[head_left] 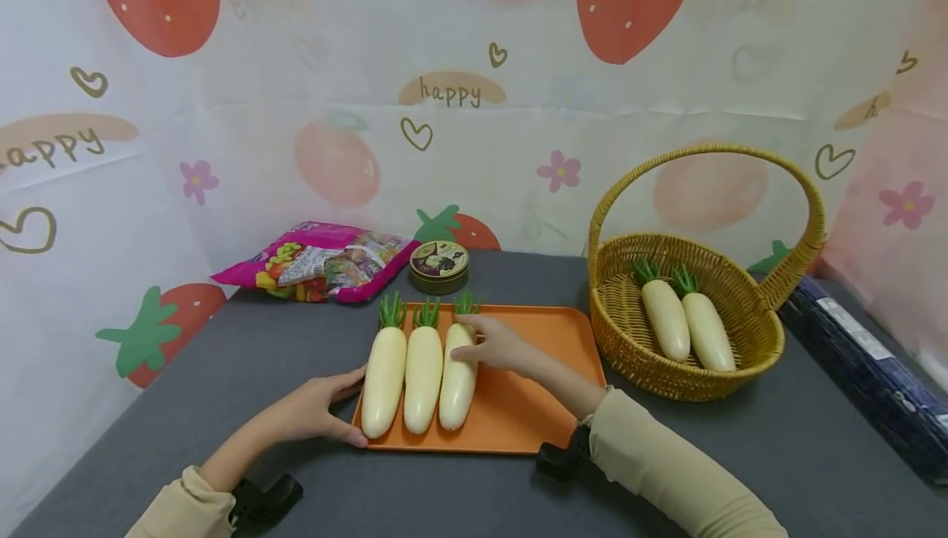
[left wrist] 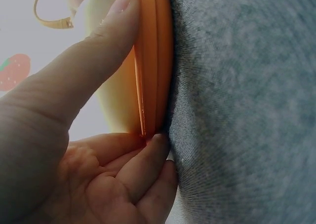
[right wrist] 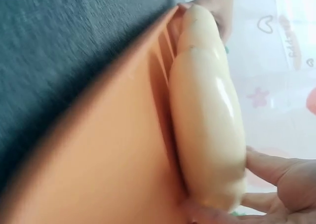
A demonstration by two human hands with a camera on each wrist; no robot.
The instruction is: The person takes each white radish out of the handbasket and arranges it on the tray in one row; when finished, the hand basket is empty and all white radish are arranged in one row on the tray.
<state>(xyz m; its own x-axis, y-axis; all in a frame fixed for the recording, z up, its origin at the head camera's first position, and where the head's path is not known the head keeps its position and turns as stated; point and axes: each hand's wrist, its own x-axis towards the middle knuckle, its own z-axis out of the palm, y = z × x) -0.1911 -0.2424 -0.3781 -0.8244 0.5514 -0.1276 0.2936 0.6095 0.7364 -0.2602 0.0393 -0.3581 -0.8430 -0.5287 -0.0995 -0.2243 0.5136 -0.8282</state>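
Note:
Three white radishes with green tops lie side by side on the left half of an orange tray (head_left: 548, 328): a left one (head_left: 383, 386), a middle one (head_left: 424, 382) and a right one (head_left: 457, 394). My right hand (head_left: 494, 346) holds the right radish near its leafy end, thumb on one side and fingers on the other, as the right wrist view also shows. At the tray's front left corner, my left hand (head_left: 318, 408) holds the rim, its thumb (left wrist: 111, 29) along the front edge and fingertips (left wrist: 157, 141) against the left side.
A woven basket (head_left: 611, 336) with a tall handle stands right of the tray, holding two more radishes (head_left: 707, 332). Behind the tray are a pink snack bag (head_left: 344, 262) and a round tin (head_left: 439, 268). A dark blue package (head_left: 862, 373) lies along the right side.

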